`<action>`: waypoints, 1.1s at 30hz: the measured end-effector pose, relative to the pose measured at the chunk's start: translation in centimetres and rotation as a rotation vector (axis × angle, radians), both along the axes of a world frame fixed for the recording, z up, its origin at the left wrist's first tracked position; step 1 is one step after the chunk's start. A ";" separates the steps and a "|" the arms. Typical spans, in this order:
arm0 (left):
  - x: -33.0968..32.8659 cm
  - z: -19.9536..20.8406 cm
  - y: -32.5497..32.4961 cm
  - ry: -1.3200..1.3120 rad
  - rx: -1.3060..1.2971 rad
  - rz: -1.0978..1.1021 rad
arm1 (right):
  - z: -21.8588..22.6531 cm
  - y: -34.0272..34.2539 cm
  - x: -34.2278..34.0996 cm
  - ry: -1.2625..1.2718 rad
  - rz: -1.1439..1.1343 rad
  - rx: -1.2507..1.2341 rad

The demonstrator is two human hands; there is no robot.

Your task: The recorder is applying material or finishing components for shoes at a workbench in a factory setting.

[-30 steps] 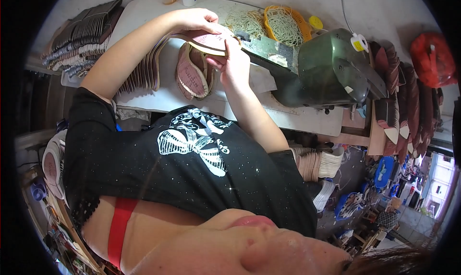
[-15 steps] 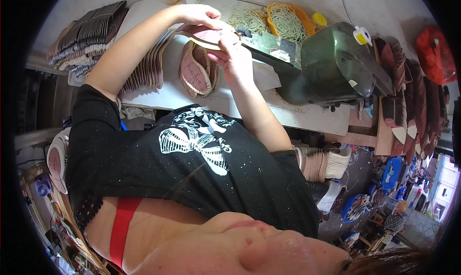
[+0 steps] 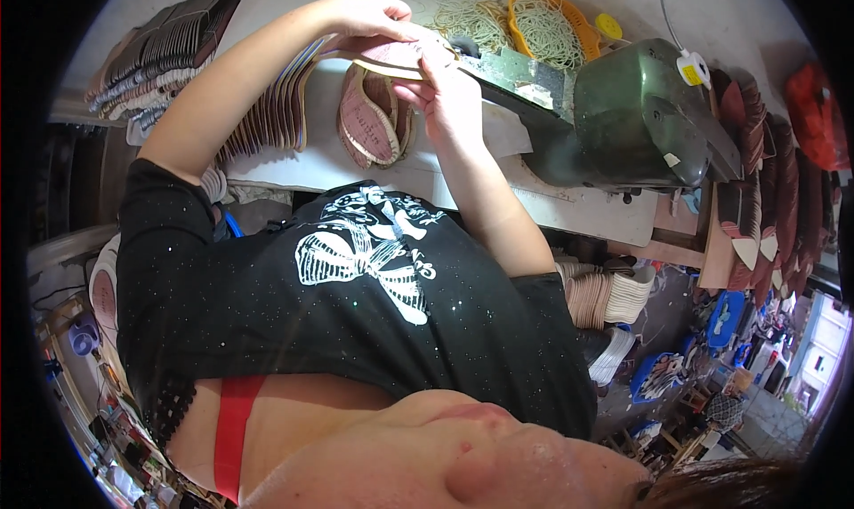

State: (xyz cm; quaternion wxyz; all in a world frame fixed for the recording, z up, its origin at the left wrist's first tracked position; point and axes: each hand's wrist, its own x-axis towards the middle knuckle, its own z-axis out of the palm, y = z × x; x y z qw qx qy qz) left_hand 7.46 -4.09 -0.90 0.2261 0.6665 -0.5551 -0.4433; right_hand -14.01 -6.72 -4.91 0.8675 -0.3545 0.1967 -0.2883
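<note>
Both hands grip one pink shoe insole (image 3: 387, 54) with a pale edge, above the white table (image 3: 507, 176). My left hand (image 3: 374, 18) is closed on its far side. My right hand (image 3: 452, 96) pinches the near side by the right end, with the thumb and fingers on the edge. That end lies right by a small dark wheel (image 3: 464, 47) at the left tip of a green machine (image 3: 636, 109); I cannot tell whether they touch. Just below the held piece, several loose curved pink insoles (image 3: 366, 127) lie on the table, nested together.
A fanned row of insoles (image 3: 271, 118) stands left of my hands, and layered stacks (image 3: 165, 51) are farther left. Pale cord trimmings (image 3: 480, 24) are heaped behind the machine, beside an orange basket (image 3: 587, 42) of the same. Dark red pieces (image 3: 783, 162) hang at right.
The held insole is tilted more edge-on, and my right fingers have shifted slightly along its edge. Both hands keep their grip. The whole view has shifted a little.
</note>
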 end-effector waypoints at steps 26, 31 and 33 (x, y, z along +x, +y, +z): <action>-8.6 2.8 5.8 0.290 0.304 0.297 | 1.0 1.4 -6.2 0.383 0.352 -0.343; -7.7 2.1 7.0 0.151 0.050 0.271 | 1.4 1.6 -5.5 0.299 0.408 -0.484; -9.2 1.6 9.0 0.396 -0.438 0.418 | 2.5 2.7 -5.3 0.217 0.424 -0.577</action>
